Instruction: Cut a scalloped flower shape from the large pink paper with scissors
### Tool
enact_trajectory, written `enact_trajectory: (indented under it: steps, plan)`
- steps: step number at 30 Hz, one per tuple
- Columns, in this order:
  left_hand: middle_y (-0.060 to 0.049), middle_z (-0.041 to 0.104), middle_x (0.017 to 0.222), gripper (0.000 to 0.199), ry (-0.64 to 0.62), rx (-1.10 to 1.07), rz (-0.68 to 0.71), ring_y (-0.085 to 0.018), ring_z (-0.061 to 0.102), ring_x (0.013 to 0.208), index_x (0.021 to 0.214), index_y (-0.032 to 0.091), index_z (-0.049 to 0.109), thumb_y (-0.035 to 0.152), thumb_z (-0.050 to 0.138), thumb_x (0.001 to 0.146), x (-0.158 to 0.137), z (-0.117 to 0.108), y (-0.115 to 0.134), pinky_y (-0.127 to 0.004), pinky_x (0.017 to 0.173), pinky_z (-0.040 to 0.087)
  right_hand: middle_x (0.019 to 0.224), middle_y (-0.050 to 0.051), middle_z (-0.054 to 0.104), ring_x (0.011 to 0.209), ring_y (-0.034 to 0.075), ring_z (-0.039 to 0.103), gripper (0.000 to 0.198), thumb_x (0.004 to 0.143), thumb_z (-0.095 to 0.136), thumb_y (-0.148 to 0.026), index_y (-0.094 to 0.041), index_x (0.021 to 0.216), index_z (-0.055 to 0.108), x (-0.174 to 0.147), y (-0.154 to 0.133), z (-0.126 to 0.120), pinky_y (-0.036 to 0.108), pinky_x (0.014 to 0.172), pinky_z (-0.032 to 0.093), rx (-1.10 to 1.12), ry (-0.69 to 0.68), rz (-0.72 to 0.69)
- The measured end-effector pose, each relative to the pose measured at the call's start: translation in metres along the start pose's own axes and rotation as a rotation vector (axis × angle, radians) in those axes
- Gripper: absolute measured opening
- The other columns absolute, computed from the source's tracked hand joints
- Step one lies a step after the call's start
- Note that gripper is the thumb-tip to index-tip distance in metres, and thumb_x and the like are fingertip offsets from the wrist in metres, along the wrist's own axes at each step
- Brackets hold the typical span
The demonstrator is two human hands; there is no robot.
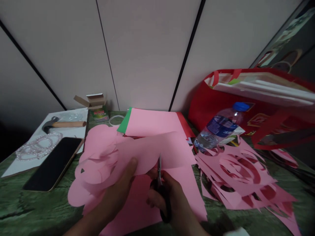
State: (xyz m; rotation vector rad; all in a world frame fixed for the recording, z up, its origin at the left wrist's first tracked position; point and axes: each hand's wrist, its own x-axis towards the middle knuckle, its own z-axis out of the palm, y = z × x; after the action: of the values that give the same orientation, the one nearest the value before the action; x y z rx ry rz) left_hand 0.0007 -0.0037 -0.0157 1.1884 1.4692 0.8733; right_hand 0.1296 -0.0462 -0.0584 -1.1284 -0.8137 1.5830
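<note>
A sheet of pink paper (174, 149) is raised above the table, gripped along its near edge by my left hand (129, 172), thumb on top. My right hand (169, 193) is closed around black-handled scissors (159, 173), whose blades point away from me and cut into the sheet from its near edge. Under both hands lie larger pink sheets (187, 193). Left of my left hand is a loose pile of rounded pink cutouts (98, 164). The fingers of my left hand beneath the paper are hidden.
Pink offcuts (243, 173) heap up on the right, beside a leaning water bottle (216, 127) and a red bag (246, 111). On the left are a phone (55, 164), bead strings (39, 146), a hammer (64, 124) and a small opened box (98, 111). Coloured sheets (155, 121) lie by the wall.
</note>
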Motion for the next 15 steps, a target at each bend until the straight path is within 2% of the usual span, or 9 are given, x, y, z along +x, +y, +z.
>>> enact_trajectory:
  steps: [3,8,12,14,15]
  plan:
    - [-0.006,0.071,0.081,0.032,0.060,0.066,-0.098,-0.028,0.062,0.088,0.082,0.021,0.064,0.048,0.050,0.073,0.000,-0.002,0.002,-0.042,0.085,0.042,0.051,-0.007,0.050,0.043,0.010,0.051,0.042,0.060,0.072,-0.039,-0.018,0.084,0.046,-0.003,-0.003,0.001,0.021,0.043,0.037,-0.007,-0.021,-0.026]
    - [-0.006,0.070,0.072,0.032,0.107,0.134,-0.194,-0.031,0.061,0.085,0.063,0.024,0.062,0.053,0.051,0.071,-0.005,0.001,0.008,-0.043,0.081,0.043,0.051,-0.007,0.048,0.046,0.011,0.053,0.039,0.064,0.068,-0.045,-0.017,0.082,0.046,-0.008,-0.011,0.003,0.022,0.047,0.040,-0.027,-0.053,-0.037]
    - [-0.007,0.069,0.067,0.042,0.045,0.137,-0.223,-0.031,0.062,0.077,0.060,0.023,0.060,0.061,0.045,0.071,-0.009,0.003,0.010,-0.043,0.075,0.046,0.059,-0.004,0.049,0.051,0.011,0.051,0.038,0.066,0.067,-0.045,-0.017,0.083,0.047,-0.008,-0.015,0.002,0.024,0.051,0.039,-0.043,-0.058,-0.105]
    - [-0.007,0.069,0.069,0.042,0.018,0.091,-0.257,-0.030,0.063,0.077,0.064,0.022,0.061,0.062,0.046,0.070,-0.009,0.003,0.006,-0.042,0.073,0.048,0.062,-0.003,0.049,0.053,0.011,0.048,0.037,0.065,0.068,-0.044,-0.017,0.081,0.049,-0.008,-0.016,0.000,0.023,0.051,0.037,-0.081,-0.031,-0.152]
    - [-0.008,0.070,0.071,0.043,-0.002,0.056,-0.224,-0.029,0.064,0.078,0.069,0.022,0.062,0.061,0.046,0.071,-0.009,0.003,0.002,-0.041,0.073,0.049,0.063,-0.003,0.048,0.054,0.010,0.046,0.036,0.065,0.068,-0.044,-0.017,0.080,0.049,-0.008,-0.017,0.000,0.023,0.050,0.035,-0.105,-0.027,-0.173]
